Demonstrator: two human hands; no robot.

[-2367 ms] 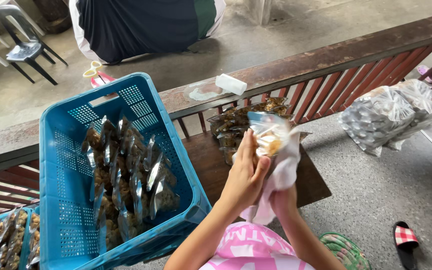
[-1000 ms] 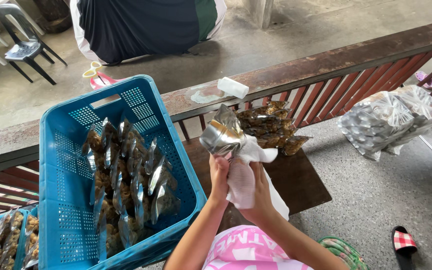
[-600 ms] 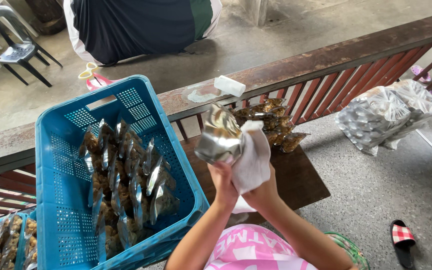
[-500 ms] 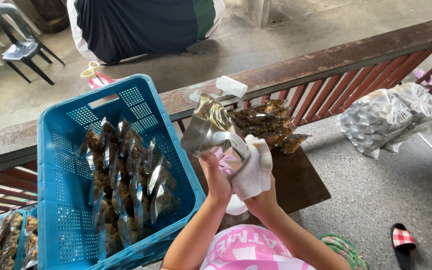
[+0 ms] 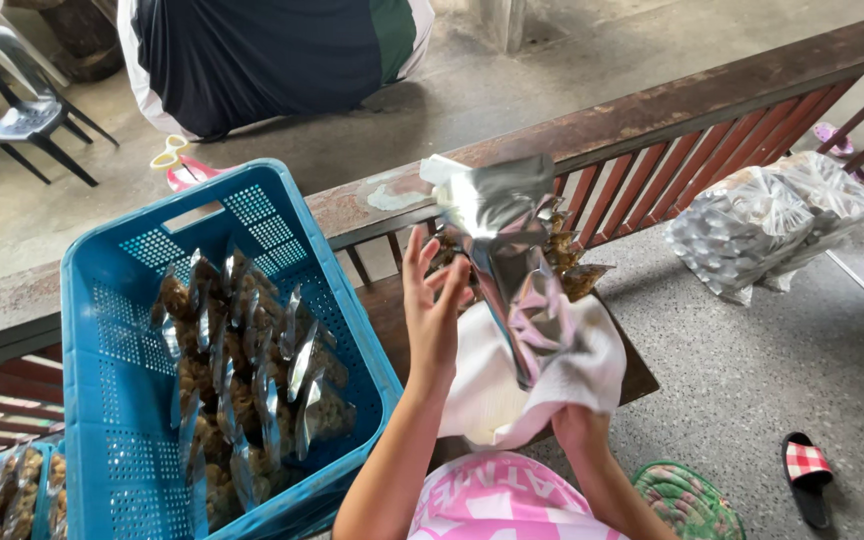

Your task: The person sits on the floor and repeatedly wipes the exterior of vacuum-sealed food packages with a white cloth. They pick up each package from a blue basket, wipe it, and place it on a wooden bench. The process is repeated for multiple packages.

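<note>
My right hand is wrapped in a white cloth and grips a shiny silver pouch through it, holding the pouch upright over a low wooden table. Only the wrist and the heel of that hand show. Just left of the pouch, my left hand has its fingers spread, their tips at the pouch's edge, and holds nothing. Left of both hands, a blue plastic crate holds several filled clear-and-silver snack packets.
More filled packets are heaped on the table behind the pouch. A clear bag of silver pouches lies on the floor at right, below a wooden railing. A sandal, yellow scissors and a plastic chair are around.
The pouch has swung from over the crate's edge to upright in front of me. My left hand has let go of it and spread its fingers; the cloth-wrapped right hand keeps hold.
</note>
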